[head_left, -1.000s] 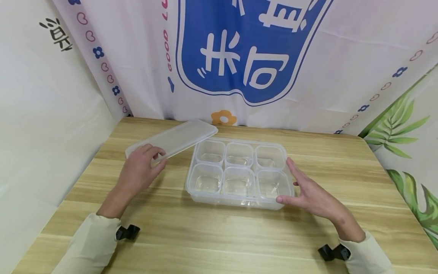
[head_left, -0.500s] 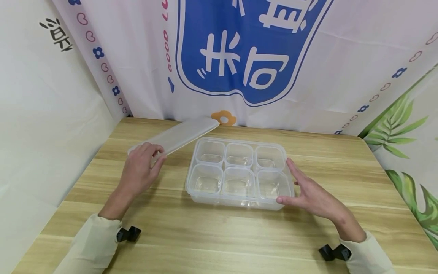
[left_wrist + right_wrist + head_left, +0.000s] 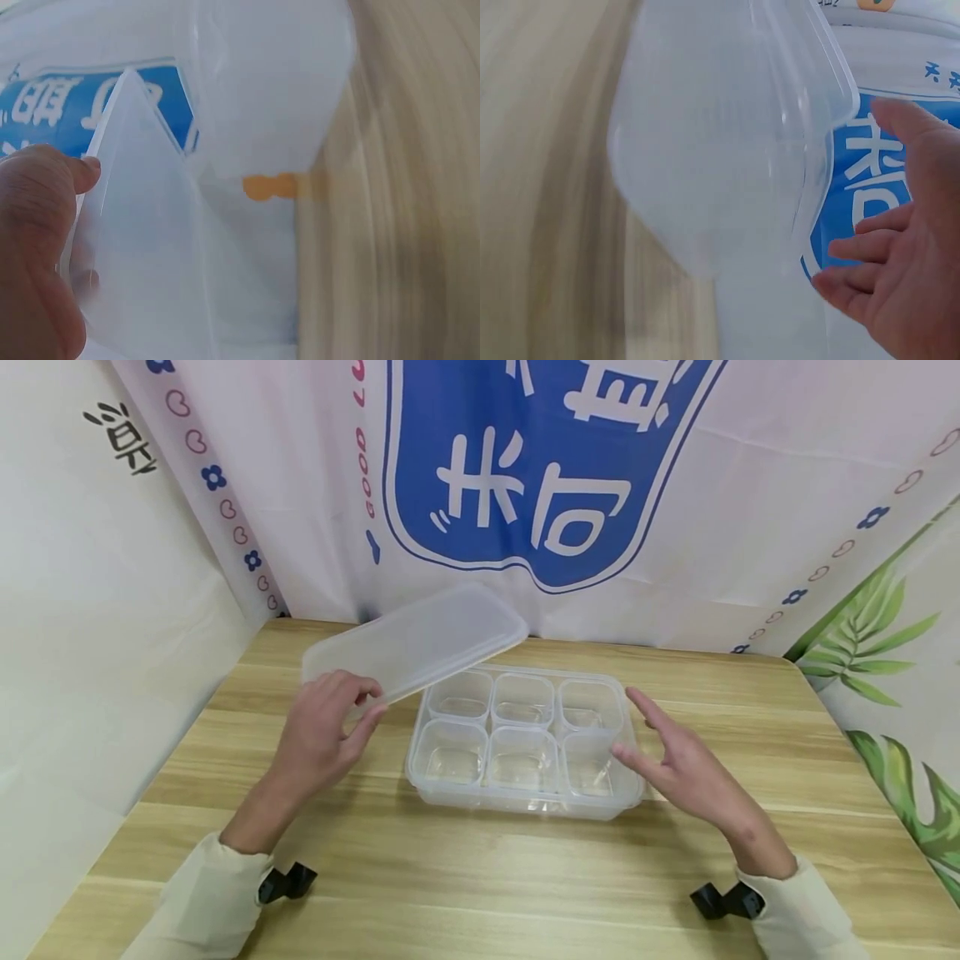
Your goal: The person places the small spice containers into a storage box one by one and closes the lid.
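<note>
My left hand (image 3: 322, 727) pinches the near edge of a translucent plastic lid (image 3: 420, 639), thumb in front and fingers behind. The lid is tilted, its right end raised and overlapping the back left corner of a clear storage box (image 3: 525, 800) in the head view. Inside the box sit several small square-mouthed containers (image 3: 522, 758) in two rows, with nothing seen in them. At the box's right end my right hand (image 3: 693, 772) spreads its thumb and fingers, holding nothing. The right wrist view shows that hand (image 3: 907, 225) apart from the box's wall (image 3: 720, 150).
The box stands on a wood-grain table (image 3: 480, 877). Behind it hangs a white curtain (image 3: 322, 543) with a blue printed sign. A pale cloth (image 3: 97, 610) hangs at the left, and leaf-printed cloth (image 3: 870, 643) borders the right side.
My left hand has lifted the lid and moved it right, toward the box. My right hand has come away from the box's right end, which it was touching.
</note>
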Tool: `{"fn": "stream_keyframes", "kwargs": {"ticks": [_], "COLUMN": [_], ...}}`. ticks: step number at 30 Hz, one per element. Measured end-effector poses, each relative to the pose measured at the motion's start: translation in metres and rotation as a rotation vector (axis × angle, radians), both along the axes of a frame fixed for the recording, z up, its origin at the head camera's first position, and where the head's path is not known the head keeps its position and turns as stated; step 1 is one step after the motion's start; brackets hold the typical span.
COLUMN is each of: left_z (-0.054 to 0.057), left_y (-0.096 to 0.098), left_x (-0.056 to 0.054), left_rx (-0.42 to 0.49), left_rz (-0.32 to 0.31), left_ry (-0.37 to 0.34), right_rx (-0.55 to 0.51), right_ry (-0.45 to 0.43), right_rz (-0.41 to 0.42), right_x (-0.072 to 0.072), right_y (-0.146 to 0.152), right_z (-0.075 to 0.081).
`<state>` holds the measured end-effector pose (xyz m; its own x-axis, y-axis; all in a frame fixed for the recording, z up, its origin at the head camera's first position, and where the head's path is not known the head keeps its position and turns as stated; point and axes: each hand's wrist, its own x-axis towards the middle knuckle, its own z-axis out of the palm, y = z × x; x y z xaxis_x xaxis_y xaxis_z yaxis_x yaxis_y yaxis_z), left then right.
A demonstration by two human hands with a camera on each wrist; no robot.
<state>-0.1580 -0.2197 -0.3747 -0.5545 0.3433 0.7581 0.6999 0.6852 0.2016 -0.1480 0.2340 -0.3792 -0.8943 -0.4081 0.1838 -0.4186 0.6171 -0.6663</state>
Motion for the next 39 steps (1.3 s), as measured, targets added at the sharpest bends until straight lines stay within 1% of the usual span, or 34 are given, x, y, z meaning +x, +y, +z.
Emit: {"fn": "stream_keyframes", "kwargs": {"ticks": [3, 8, 12, 15, 17, 20, 24, 26, 30, 32, 34, 39], "left_z": [0.004, 0.008, 0.007, 0.006, 0.005, 0.004, 0.005, 0.006, 0.006, 0.004, 0.004, 0.002], "left_y": [0.011, 0.026, 0.036, 0.043, 0.047, 0.053, 0.058, 0.061, 0.065, 0.066, 0.066, 0.067], "left_x": [0.003, 0.010, 0.015, 0.019, 0.022, 0.024, 0.027, 0.028, 0.027, 0.027, 0.026, 0.025], "left_rx": [-0.021, -0.073, -0.131, -0.175, -0.204, -0.243, -0.273, -0.281, -0.286, -0.283, -0.283, -0.273], "left_rz": [-0.051, -0.119, -0.160, -0.182, -0.188, -0.191, -0.211, -0.223, -0.242, -0.251, -0.260, -0.290], "left_ry": [0.041, 0.062, 0.080, 0.102, 0.120, 0.140, 0.125, 0.109, 0.104, 0.108, 0.096, 0.080], "right_rx": [-0.095, -0.296, -0.451, -0.539, -0.561, -0.567, -0.551, -0.540, -0.544, -0.572, -0.604, -0.712], "right_ry": [0.025, -0.006, -0.048, -0.113, -0.167, -0.247, -0.344, -0.386, -0.418, -0.418, -0.427, -0.452], "right_rz": [0.005, 0.025, 0.039, 0.026, 0.001, -0.056, -0.122, -0.134, -0.129, -0.120, -0.119, -0.130], "right_x": [-0.003, -0.010, -0.018, -0.021, -0.022, -0.024, -0.026, -0.028, -0.030, -0.030, -0.029, -0.026], "right_y": [-0.005, -0.014, -0.020, -0.022, -0.021, -0.021, -0.020, -0.019, -0.018, -0.018, -0.018, -0.018], "right_z": [0.003, 0.006, 0.009, 0.012, 0.013, 0.015, 0.014, 0.012, 0.007, 0.004, 0.003, 0.003]}}
